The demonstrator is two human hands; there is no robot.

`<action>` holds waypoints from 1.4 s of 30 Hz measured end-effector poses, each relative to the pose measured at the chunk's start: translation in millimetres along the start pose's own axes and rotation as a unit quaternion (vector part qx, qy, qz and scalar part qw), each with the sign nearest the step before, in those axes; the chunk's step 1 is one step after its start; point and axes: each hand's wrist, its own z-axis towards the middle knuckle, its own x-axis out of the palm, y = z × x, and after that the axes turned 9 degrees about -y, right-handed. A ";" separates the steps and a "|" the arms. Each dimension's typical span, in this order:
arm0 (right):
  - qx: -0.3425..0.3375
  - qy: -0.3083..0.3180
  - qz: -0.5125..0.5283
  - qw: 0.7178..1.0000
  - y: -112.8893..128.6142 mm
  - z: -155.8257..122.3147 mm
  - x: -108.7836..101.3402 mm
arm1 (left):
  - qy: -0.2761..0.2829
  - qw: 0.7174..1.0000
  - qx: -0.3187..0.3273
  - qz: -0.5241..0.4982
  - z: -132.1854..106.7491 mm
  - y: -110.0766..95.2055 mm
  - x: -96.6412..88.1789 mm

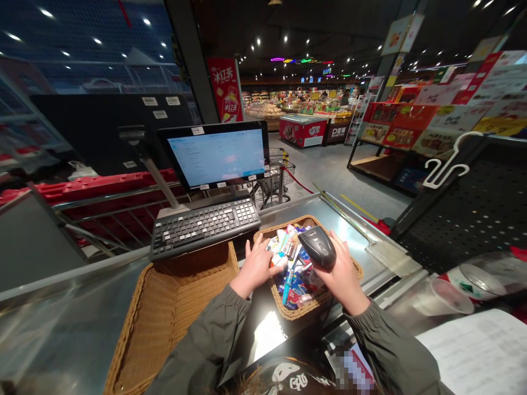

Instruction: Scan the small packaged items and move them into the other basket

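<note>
My right hand [342,274] grips a black handheld barcode scanner [318,245], its head pointing down over a wicker basket [357,267] filled with several small packaged goods. At the basket's near-left rim, my left hand [256,267] is closed on a small white and red item [279,260]. Both forearms wear olive-grey sleeves. Blue, red and white packets fill the basket between the two hands.
A larger empty wicker basket [164,312] lies to the left. Behind it stand a black keyboard [205,226] and a lit monitor [217,155]. At the right are a black perforated panel [473,208], a plastic cup [447,296] and a paper sheet [477,351]. Store aisles lie beyond.
</note>
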 end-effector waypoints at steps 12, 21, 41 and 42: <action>0.004 0.006 0.007 1.000 -1.4 2.5 2.8 | -0.103 0.994 0.030 0.027 -0.3 3.7 10.3; 0.009 0.005 0.006 1.000 -7.4 5.1 5.5 | -0.079 0.994 0.060 0.054 36.7 -7.7 -2.7; -0.135 0.034 -0.001 0.990 26.8 -3.8 -5.4 | -0.339 0.918 -0.054 -0.200 22.7 -8.0 -62.7; -0.145 0.039 -0.006 0.989 29.6 -4.0 -5.3 | -0.346 0.917 -0.053 -0.192 21.5 -7.9 -64.3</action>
